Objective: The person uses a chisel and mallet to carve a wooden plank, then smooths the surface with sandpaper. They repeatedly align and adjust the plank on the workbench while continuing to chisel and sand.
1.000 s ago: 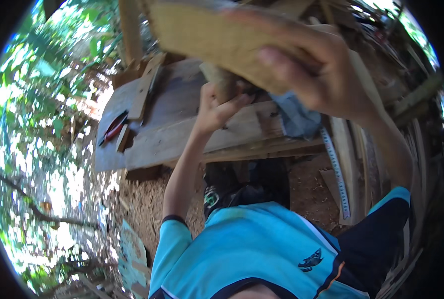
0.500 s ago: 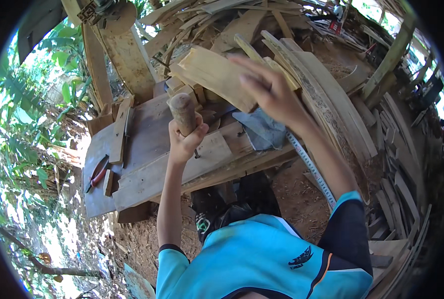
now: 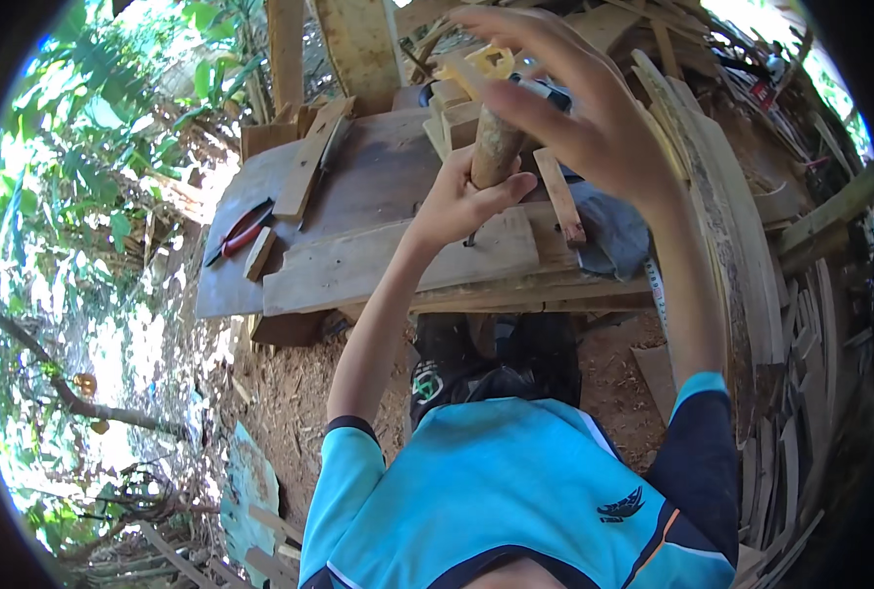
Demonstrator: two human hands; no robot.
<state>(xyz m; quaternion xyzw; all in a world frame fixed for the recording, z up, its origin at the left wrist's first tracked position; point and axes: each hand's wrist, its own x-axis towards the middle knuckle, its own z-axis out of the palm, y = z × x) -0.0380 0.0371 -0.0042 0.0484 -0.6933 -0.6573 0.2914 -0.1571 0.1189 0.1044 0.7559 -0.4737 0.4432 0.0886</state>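
Note:
My left hand (image 3: 471, 201) grips the round wooden handle (image 3: 496, 147) of a tool whose dark head is partly behind my right hand. My right hand (image 3: 584, 113) is raised over it with fingers spread, and a yellowish piece (image 3: 486, 64) shows beyond them. Below, a pale board (image 3: 388, 260) lies along the bench's front, with a dark metal pin (image 3: 470, 239) near my left hand. A short wood strip (image 3: 557, 196) and a blue-grey cloth (image 3: 613, 236) are to the right. Red-handled pliers (image 3: 242, 234) and a small block (image 3: 259, 255) lie at the left.
Narrow boards (image 3: 314, 157) and stacked blocks (image 3: 451, 118) lie on the dark bench top (image 3: 368, 167). A post (image 3: 363, 54) stands behind. Long planks (image 3: 741, 255) and a tape measure (image 3: 660, 299) run along the right. Plants (image 3: 103, 118) and a branch (image 3: 83, 407) are at the left.
My right hand held a flat board earlier; that board is no longer in its grasp and the fingers have spread. My left hand still grips the handle, now higher in view.

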